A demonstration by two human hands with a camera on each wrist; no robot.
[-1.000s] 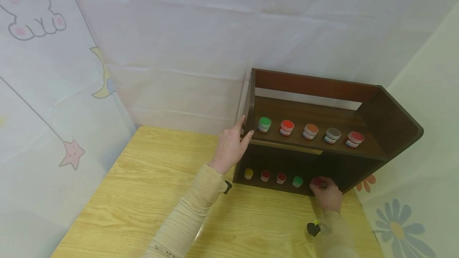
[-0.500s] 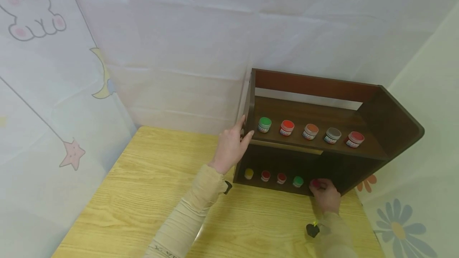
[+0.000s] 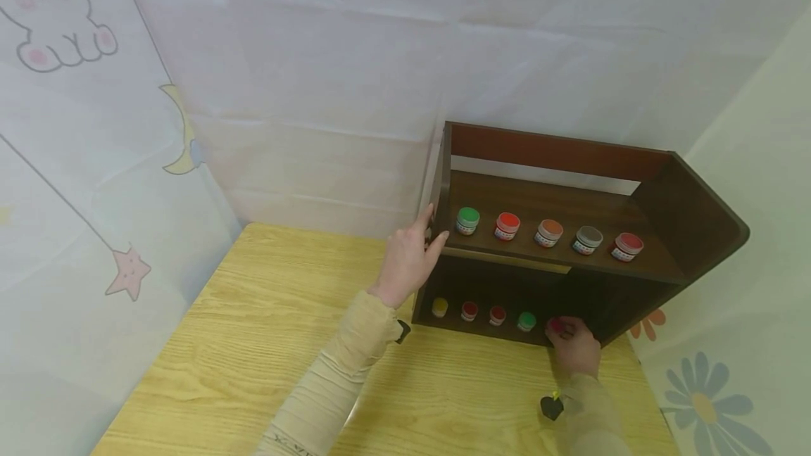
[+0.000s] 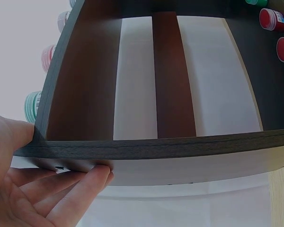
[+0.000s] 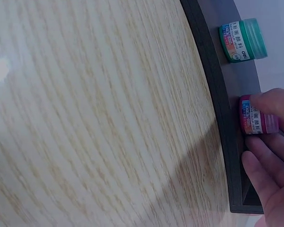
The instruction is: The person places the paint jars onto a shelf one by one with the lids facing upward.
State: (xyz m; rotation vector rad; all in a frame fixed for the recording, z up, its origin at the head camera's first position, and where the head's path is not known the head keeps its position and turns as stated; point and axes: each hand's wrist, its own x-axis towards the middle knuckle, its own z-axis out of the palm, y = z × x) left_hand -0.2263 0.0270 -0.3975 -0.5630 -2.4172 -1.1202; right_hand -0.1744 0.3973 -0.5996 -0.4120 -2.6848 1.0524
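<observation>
My left hand point(image 3: 404, 262) grips the left side panel of a dark brown two-tier shelf point(image 3: 557, 267). In the left wrist view its thumb lies on one face of the panel and the fingers on the other. Low on the right, my right hand point(image 3: 578, 349) pinches a magenta paint jar point(image 5: 258, 118) between thumb and fingers, at the lower board's front edge. Beside that jar stands a green paint jar point(image 5: 242, 40), apart from it. Further left on the lower board are two dark red jars point(image 3: 497, 314) and a yellow jar point(image 3: 440, 307).
Along the upper board stand a green jar point(image 3: 467, 220), a red jar point(image 3: 507, 226), an orange-brown jar point(image 3: 548, 232), a grey jar point(image 3: 587, 239) and a pinkish-red jar point(image 3: 627, 246). The shelf stands on a wood-grain table point(image 3: 253, 315), with printed cloth walls point(image 3: 304, 90) behind.
My right hand has shifted very slightly left at the lower board, still holding the magenta jar. The left hand and the other jars stay in place.
</observation>
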